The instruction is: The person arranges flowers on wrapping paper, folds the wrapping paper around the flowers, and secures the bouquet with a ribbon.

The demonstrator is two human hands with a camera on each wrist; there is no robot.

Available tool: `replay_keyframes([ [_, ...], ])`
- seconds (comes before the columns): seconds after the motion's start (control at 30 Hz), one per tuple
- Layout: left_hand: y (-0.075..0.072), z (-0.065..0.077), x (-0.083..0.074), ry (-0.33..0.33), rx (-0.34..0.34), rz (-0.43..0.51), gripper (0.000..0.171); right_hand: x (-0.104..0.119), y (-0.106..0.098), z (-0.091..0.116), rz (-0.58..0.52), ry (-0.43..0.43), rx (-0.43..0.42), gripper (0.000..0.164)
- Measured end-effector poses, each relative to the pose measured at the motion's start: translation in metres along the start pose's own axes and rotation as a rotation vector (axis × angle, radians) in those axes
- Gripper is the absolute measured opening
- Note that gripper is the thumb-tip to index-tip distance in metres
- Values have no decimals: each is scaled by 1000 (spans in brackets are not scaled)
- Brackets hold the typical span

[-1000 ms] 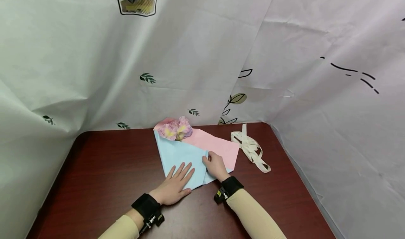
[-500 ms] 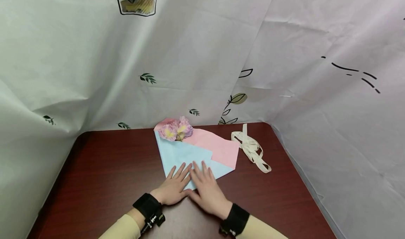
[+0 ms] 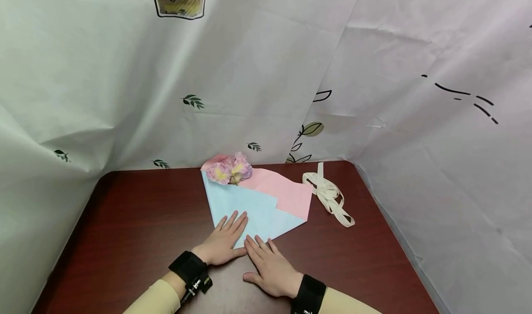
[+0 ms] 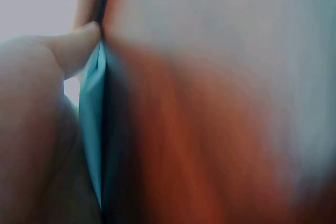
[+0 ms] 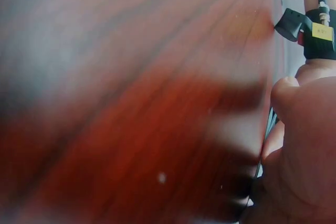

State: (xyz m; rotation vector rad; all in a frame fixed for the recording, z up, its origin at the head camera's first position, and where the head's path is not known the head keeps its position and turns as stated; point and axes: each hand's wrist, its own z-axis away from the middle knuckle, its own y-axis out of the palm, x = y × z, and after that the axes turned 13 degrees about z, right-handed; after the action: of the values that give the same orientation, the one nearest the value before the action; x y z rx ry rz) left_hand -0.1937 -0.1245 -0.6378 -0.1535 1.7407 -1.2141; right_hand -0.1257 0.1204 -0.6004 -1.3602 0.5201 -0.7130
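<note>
A sheet of wrapping paper, light blue [image 3: 253,205] on one face and pink [image 3: 291,195] on the other, lies folded on the table. Two pink-purple flowers [image 3: 230,168] with yellow middles poke out at its upper left; their lower ends are hidden under the blue fold. My left hand [image 3: 222,240] rests flat on the lower left of the blue paper, fingers spread. Beside it, my right hand [image 3: 272,268] lies flat with its fingertips at the paper's lower edge and its thumb out to the side. In the left wrist view, the paper's blue folded edge [image 4: 93,114] bulges slightly beside the left thumb.
A loose bundle of cream ribbon [image 3: 331,198] lies right of the paper, near the back corner. The dark red wooden table [image 3: 145,217] meets a white printed cloth [image 3: 249,74] behind it. Both wrists wear black camera straps [image 3: 309,292].
My right hand released the right-hand blue flap, which now lies flat, then opened and slid down towards me to the paper's lower edge. The left hand stays pressed, shifted slightly left.
</note>
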Motion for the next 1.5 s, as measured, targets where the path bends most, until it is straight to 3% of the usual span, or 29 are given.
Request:
replay_keyframes([
  [0.17, -15, 5, 7, -20, -9, 27, 105, -4, 2, 1, -16, 16, -8, 79],
  [0.33, -19, 8, 10, -18, 27, 25, 106, -11, 3, 0, -67, 110, -4, 76],
  [0.47, -18, 10, 11, -17, 6, 20, 104, -19, 4, -5, -81, 208, -90, 77],
  [0.63, -17, 15, 10, -51, -33, 16, 97, -26, 1, -12, -99, 302, -228, 91],
  [0.8, -16, 18, 6, -106, -67, 15, 94, -29, -9, -15, -148, 352, -228, 94],
  [1.07, -9, 14, 1, -170, -117, -34, 94, -30, -14, -20, -149, 370, -218, 81],
  [1.4, -12, 11, -20, -206, -143, -42, 89, -17, -8, -27, 61, 291, -161, 58],
  [1.5, -5, 10, -15, -182, -174, -79, 87, -15, -9, -28, 81, 305, -145, 58],
])
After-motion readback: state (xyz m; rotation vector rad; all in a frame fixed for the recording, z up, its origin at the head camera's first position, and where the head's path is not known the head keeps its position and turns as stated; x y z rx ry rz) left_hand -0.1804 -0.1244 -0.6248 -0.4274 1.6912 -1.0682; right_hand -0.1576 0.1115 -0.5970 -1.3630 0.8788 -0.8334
